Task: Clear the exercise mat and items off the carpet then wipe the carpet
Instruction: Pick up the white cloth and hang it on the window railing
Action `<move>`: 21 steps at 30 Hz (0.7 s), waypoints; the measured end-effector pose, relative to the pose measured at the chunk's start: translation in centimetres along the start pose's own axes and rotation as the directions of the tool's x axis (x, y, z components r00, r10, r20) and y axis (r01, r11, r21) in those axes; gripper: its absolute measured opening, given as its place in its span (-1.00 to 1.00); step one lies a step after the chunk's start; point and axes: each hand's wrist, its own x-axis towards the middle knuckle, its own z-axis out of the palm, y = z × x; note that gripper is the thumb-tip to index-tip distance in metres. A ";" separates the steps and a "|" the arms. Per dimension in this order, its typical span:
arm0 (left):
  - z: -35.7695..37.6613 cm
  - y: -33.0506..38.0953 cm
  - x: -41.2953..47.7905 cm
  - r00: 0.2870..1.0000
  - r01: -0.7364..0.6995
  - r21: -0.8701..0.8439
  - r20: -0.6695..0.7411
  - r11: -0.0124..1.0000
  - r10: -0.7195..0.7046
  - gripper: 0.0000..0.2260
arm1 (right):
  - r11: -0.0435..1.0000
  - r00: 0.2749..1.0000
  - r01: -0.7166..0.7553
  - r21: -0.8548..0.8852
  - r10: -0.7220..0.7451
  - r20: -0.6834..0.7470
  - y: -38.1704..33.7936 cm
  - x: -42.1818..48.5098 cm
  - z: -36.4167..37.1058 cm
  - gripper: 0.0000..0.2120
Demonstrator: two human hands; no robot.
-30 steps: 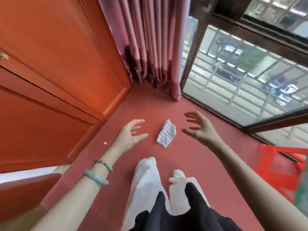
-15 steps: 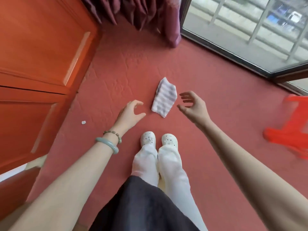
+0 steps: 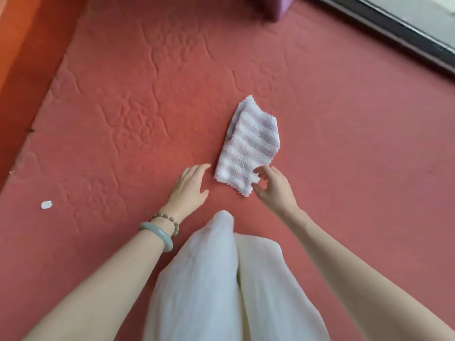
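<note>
A folded cloth (image 3: 248,146) with white and pale purple stripes lies on the red embossed carpet (image 3: 152,99). My right hand (image 3: 273,188) is at the cloth's near right corner, fingers spread and touching its edge without a closed grip. My left hand (image 3: 190,188) hovers just left of the cloth's near edge, fingers apart, holding nothing. Two bracelets sit on my left wrist.
My knees in white trousers (image 3: 221,279) fill the lower middle. A small white scrap (image 3: 46,205) lies on the carpet at the left. An orange wooden cabinet base (image 3: 22,45) runs along the left, a dark window frame (image 3: 394,33) along the upper right, a curtain hem (image 3: 275,8) at the top.
The view has dropped much closer to the floor. Both hands have come down to the cloth, and the right one now touches its near corner.
</note>
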 end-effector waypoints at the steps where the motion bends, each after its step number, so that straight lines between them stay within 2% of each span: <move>1: 1.1 -0.5 1.1 1.000 -0.009 0.033 0.000 0.999 0.009 -0.44 | 0.999 0.999 0.022 -0.027 -0.021 0.025 0.8 0.8 1.1 -0.70; 5: 4.6 -1.9 4.8 0.995 -0.012 0.114 -0.095 0.993 0.023 -0.49 | 0.967 0.990 0.135 -0.214 -0.124 0.064 3.1 2.7 5.2 -0.60; 8: 6.0 -1.8 6.2 0.981 -0.075 0.133 -0.167 0.988 0.097 -0.68 | 0.908 0.989 0.146 -0.393 -0.126 0.076 3.6 3.2 6.9 -0.46; 11: 6.3 -0.8 6.5 0.958 -0.139 0.043 -0.248 0.989 0.146 -0.81 | 0.844 0.981 0.187 -0.503 -0.184 0.056 3.5 3.5 7.3 -0.56; 14: 4.6 0.5 6.1 0.954 -0.161 -0.011 -0.259 0.987 0.153 -0.86 | 0.874 0.972 0.217 -0.434 -0.235 0.012 3.1 3.8 5.5 -0.75; 16: 2.1 1.6 5.0 0.955 -0.144 -0.045 -0.268 0.989 0.127 -0.87 | 0.915 0.974 0.187 -0.358 -0.220 -0.054 1.9 3.8 2.6 -0.84; 21: -8.1 6.0 0.0 0.948 -0.072 -0.161 -0.318 0.984 0.018 -0.91 | 0.955 0.950 0.187 -0.232 -0.235 -0.204 -5.5 0.8 -7.6 -0.95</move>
